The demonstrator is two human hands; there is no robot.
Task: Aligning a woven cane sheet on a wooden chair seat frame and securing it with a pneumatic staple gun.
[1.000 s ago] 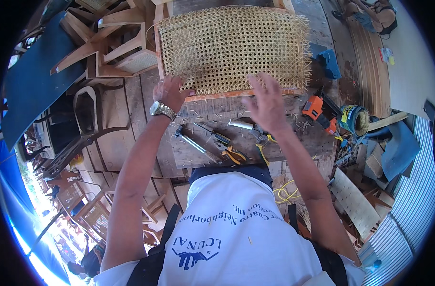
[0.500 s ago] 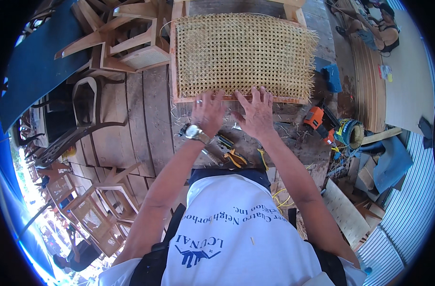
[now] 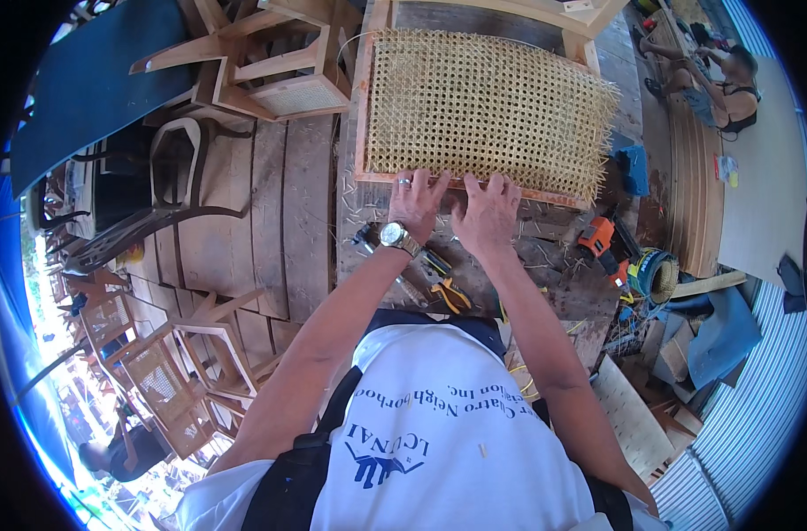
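Observation:
A woven cane sheet (image 3: 488,106) with frayed edges lies on a light wooden frame (image 3: 361,133) on the plank workbench. Both hands rest at its front edge: my left hand (image 3: 412,203), with a ring and wristwatch, has its fingers apart over the edge, and my right hand (image 3: 488,212) lies just right of it, fingers spread and slightly bent. Neither visibly holds a tool. Below them lie yellow-and-black pliers (image 3: 452,295) and other hand tools, partly hidden by my arms. An orange-and-black power tool (image 3: 598,239) sits to the right among cane scraps.
Wooden chair frames (image 3: 280,57) and a dark chair (image 3: 173,164) are at left, with more chairs (image 3: 160,376) lower down. A bucket (image 3: 660,274), boards (image 3: 691,186) and a blue sheet (image 3: 722,327) are at right. A co-worker (image 3: 718,88) sits upper right; another person (image 3: 134,451) is lower left.
The cane panel now appears further right in the view. My hands, earlier spread apart over the sheet, have come close together at its front edge, the left moving rightward.

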